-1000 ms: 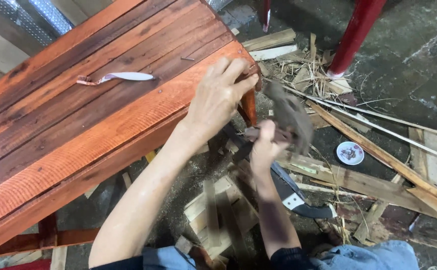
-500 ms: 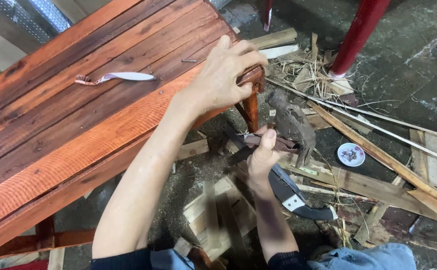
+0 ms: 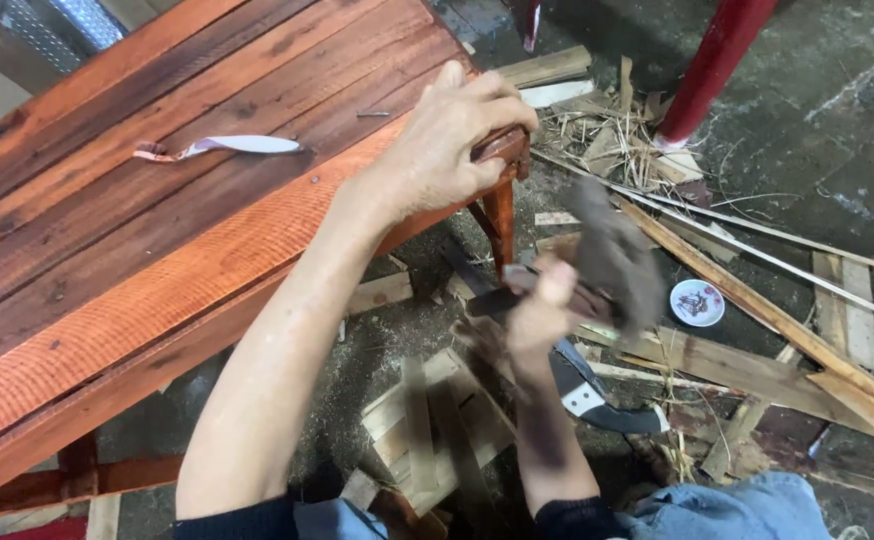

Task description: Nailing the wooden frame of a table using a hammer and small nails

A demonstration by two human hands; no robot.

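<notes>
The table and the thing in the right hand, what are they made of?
The table looks like wooden planks with a reddish-brown stain: board seams and grain show. The left hand grips its corner. The right hand holds a dark rag, probably cloth: it hangs limp and blurred.

Table [image 3: 157, 260]: far end and left side cut off by frame edges. Rag [image 3: 612, 255] in right hand [image 3: 542, 310]: motion-blurred, shape unclear. Small white dish [image 3: 698, 302]: contents too small to identify. Red post [image 3: 712, 65]: top cut off.

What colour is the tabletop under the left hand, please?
The tabletop is reddish-brown stained wood, clearest in the head view.
</notes>
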